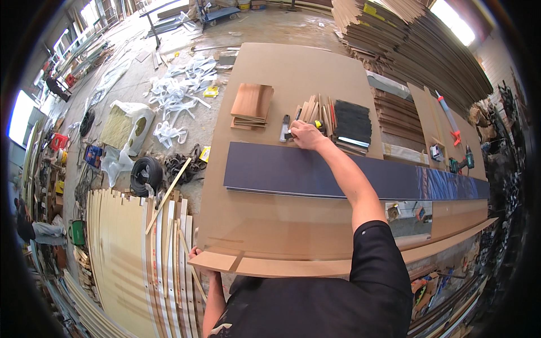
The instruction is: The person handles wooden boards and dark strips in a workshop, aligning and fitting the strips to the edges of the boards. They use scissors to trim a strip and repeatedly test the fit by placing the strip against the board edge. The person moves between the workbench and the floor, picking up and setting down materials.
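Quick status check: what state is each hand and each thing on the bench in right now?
Right hand: stretched out, closed around a small tool by the wood pieces.
Left hand: gripping the board's near left corner.
Large brown board: lying flat.
Long dark panel: lying flat across the board.
Thin wooden sheets: stacked flat.
Black stack: piled, untouched.
Cordless drill: lying idle at the far right.

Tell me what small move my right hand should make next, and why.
Probably close the right hand on the small grey tool and lift it clear. That hand already rests beside it, by the wood offcuts, while the left hand steadies the board edge.
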Demonstrator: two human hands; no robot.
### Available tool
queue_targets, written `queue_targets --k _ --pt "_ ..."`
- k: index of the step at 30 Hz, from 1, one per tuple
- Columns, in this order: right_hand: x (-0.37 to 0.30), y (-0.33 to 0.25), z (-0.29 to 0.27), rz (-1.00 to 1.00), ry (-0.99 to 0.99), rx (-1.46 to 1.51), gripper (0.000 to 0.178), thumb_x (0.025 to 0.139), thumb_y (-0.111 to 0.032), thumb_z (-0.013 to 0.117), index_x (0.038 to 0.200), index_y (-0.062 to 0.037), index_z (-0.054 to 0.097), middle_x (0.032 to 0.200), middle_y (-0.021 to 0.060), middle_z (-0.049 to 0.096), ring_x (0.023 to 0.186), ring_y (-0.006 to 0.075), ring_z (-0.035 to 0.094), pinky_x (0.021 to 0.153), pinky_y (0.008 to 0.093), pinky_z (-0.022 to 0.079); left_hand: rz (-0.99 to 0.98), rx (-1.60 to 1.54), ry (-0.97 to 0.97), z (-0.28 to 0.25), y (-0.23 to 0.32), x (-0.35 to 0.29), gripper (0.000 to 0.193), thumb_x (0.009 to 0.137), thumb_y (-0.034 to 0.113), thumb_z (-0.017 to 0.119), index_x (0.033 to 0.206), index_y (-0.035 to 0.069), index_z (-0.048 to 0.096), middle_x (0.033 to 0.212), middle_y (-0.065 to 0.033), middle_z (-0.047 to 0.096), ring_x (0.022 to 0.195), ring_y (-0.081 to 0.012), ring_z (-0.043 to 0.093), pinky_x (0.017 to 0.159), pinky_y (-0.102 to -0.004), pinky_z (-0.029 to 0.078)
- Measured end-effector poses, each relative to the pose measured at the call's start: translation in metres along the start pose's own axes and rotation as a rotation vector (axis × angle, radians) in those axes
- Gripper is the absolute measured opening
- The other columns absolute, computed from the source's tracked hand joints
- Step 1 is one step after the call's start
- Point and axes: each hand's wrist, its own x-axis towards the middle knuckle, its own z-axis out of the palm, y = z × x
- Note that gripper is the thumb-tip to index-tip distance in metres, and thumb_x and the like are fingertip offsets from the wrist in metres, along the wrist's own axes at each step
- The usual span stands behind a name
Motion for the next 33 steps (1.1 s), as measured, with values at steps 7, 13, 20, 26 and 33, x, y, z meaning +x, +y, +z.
queue_targets --k 7,13,20,26,33 --pt "0.034 -0.029 -0.034 0.385 0.364 0.382 0.019 0.082 -0.010 0.073 0.098 -0.0056 0.062 0.090 0.0115 0.070 0.080 0.0257 0.070 0.072 0.0358 0.055 0.011 -0.050 0.037 0.011 -0.032 0.005 0.033 0.107 0.031 0.050 0.113 0.000 0.062 0.112 -0.0143 0.060 0.104 -0.0277 0.055 0.092 -0.0447 0.045" --pt "0.098 -0.165 -0.077 0.088 0.528 1.271 0.051 0.090 0.002 0.061 0.139 -0.0058 0.050 0.099 0.0020 0.063 0.082 0.0069 0.057 0.069 0.0230 0.046 0.527 0.240 0.218 -0.047 -0.059 0.045 0.030 0.106 0.015 0.052 0.128 -0.002 0.063 0.120 -0.0185 0.064 0.120 -0.0333 0.059 0.107 -0.0451 0.046" --pt "0.129 -0.357 -0.107 -0.177 -0.057 1.843 0.049 0.087 -0.008 0.057 0.135 0.0020 0.054 0.105 0.0095 0.062 0.087 0.0129 0.057 0.074 0.0247 0.047 0.389 -0.519 -0.914 -0.066 0.280 0.102 0.044 0.112 0.034 0.040 0.131 0.004 0.065 0.124 -0.0066 0.069 0.115 -0.0171 0.061 0.104 -0.0356 0.044" --pt "0.136 -0.450 -0.098 -0.010 -0.115 1.628 0.052 0.095 -0.015 0.054 0.144 0.0025 0.047 0.124 0.0147 0.063 0.100 0.0164 0.059 0.085 0.0305 0.048 0.053 -0.747 -1.114 -0.091 0.263 0.103 0.032 0.110 0.032 0.052 0.110 0.004 0.067 0.084 -0.0027 0.065 0.080 -0.0098 0.062 0.079 -0.0265 0.048" --pt "0.086 -0.452 -0.059 0.082 -0.538 1.097 0.043 0.099 -0.009 0.061 0.140 0.0010 0.053 0.124 0.0083 0.062 0.100 0.0103 0.057 0.088 0.0265 0.049 0.133 -0.647 -0.627 -0.089 0.145 0.091 0.019 0.100 0.022 0.072 0.105 0.004 0.073 0.093 0.0039 0.063 0.086 -0.0062 0.052 0.075 -0.0255 0.042"
